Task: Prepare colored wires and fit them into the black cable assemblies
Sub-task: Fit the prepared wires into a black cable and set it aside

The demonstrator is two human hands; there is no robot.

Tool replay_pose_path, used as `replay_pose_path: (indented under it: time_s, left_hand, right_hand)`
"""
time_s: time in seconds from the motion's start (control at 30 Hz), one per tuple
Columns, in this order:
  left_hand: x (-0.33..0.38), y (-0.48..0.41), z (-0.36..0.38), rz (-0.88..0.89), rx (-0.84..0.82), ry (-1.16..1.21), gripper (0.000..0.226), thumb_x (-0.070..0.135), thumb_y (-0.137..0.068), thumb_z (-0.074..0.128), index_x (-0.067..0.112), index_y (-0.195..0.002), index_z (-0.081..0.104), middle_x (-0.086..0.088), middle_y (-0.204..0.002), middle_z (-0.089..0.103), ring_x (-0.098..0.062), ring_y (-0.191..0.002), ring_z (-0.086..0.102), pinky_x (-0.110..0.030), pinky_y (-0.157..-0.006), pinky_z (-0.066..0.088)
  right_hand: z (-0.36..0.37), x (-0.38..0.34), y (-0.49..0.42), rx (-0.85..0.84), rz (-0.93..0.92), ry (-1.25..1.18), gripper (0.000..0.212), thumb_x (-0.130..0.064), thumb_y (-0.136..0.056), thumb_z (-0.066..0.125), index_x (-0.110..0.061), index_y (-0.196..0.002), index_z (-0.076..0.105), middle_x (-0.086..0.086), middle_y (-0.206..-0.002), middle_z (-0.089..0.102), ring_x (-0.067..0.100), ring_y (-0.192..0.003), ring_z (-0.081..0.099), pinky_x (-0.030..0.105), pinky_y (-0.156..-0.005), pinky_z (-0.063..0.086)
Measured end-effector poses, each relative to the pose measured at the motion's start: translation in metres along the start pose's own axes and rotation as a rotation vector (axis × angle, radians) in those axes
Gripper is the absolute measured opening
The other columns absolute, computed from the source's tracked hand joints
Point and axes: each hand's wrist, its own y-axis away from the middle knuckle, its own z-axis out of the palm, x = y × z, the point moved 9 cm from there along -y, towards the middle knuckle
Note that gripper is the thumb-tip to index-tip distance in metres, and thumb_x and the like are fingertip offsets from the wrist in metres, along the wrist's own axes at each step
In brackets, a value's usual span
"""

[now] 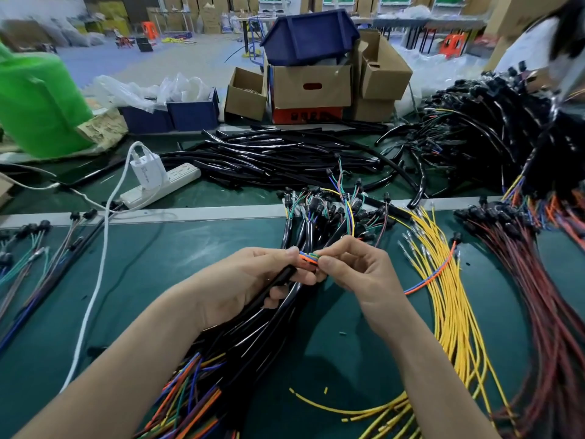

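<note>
Green matting covers the counter (190, 264), which is strewn with wiring. Head view: the left hand (250, 280) has its grip curled round one black cable assembly (283, 277), lifted off the bundle beneath. The right hand (361, 270) pinches the colored wires (308, 256) at that cable's end. Yellow wires (443, 312) lie just to the right, with dark red wires (544, 312) beyond.

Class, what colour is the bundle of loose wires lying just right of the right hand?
Yellow. The wire bundle shows clearly in the head view.
</note>
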Motion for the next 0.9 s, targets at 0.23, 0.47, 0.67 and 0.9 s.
replay_pose_path:
  time_s: [0.23,0.47,0.67,0.9]
  left_hand:
    - [-0.007,-0.003,0.005,-0.058,-0.031,0.044,0.033,0.05,-0.078,0.061,0.023,-0.088,0.076,0.007,-0.085,0.071,-0.002,-0.05,0.043,-0.013,-0.046,0.036]
    - [-0.009,-0.004,0.005,-0.026,0.052,0.064,0.029,0.042,-0.075,0.059,0.017,-0.083,0.071,0.003,-0.087,0.07,-0.003,-0.049,0.039,-0.013,-0.044,0.033]
    - [-0.005,-0.006,0.007,0.013,0.065,0.042,0.026,0.04,-0.073,0.06,0.015,-0.081,0.061,0.003,-0.083,0.069,-0.003,-0.048,0.039,-0.013,-0.043,0.032]
    - [-0.002,-0.006,0.007,0.037,0.075,0.038,0.019,0.038,-0.071,0.063,0.02,-0.068,0.069,0.0,-0.079,0.069,-0.004,-0.047,0.04,-0.014,-0.042,0.033]
  right_hand:
    - [0.002,-0.001,0.0,0.002,0.008,-0.002,0.004,-0.009,-0.078,0.063,-0.004,-0.079,0.063,-0.001,-0.067,0.069,0.002,-0.058,0.061,0.008,-0.061,0.044]
    - [0.002,0.002,0.001,-0.03,0.032,0.011,0.004,-0.008,-0.081,0.065,-0.005,-0.08,0.063,0.006,-0.073,0.07,0.013,-0.068,0.063,0.017,-0.07,0.049]
    - [0.005,-0.006,0.001,-0.052,-0.005,-0.009,0.002,-0.001,-0.084,0.059,0.001,-0.082,0.06,-0.002,-0.065,0.068,-0.002,-0.051,0.056,0.004,-0.054,0.041]
    - [0.011,-0.01,0.002,-0.093,-0.01,-0.007,0.01,0.007,-0.086,0.055,0.0,-0.081,0.058,-0.003,-0.064,0.068,-0.002,-0.052,0.057,0.004,-0.053,0.041]
